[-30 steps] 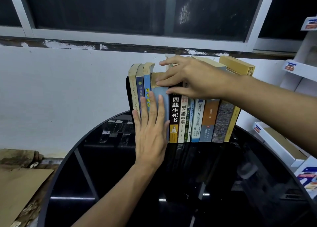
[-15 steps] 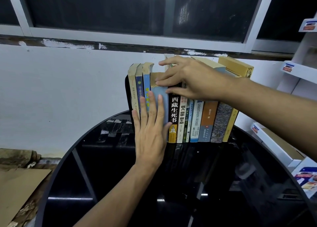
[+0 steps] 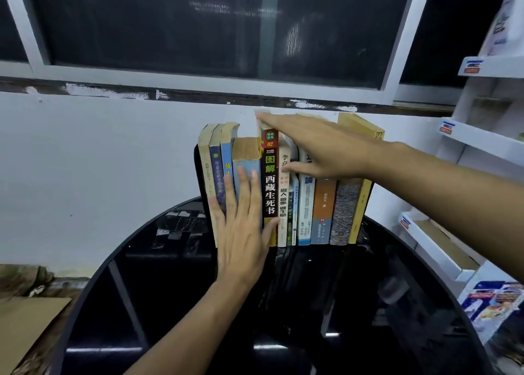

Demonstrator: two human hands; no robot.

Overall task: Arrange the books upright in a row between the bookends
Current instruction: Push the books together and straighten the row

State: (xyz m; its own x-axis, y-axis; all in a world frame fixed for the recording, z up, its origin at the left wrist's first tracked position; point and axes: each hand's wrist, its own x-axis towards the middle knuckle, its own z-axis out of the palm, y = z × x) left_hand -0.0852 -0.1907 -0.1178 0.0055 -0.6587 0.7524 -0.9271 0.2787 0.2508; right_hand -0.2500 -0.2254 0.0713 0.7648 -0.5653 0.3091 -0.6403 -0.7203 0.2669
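Head view: the row of books (image 3: 286, 193) stands upright at the far edge of the round black tabletop (image 3: 368, 303), close to the white wall; a black bookend (image 3: 197, 173) shows at the left end, while the right one is hidden behind the tall yellow book (image 3: 361, 176). The left hand (image 3: 241, 233) lies flat against the spines, fingers (image 3: 246, 187) spread and gripping nothing, pressing on the pale blue book (image 3: 247, 162), which sits lower than its neighbours; the right hand (image 3: 320, 148) hovers open over the tops of the middle books, fingers extended, holding nothing. The risk, as I judge it: the glossy tabletop looks slippery, so a hard push on the spines could slide the whole row backward or skew it; the left books curl at their tops and may lean once the hands lift; the yellow book tilts and could tip outward if its bookend gives.
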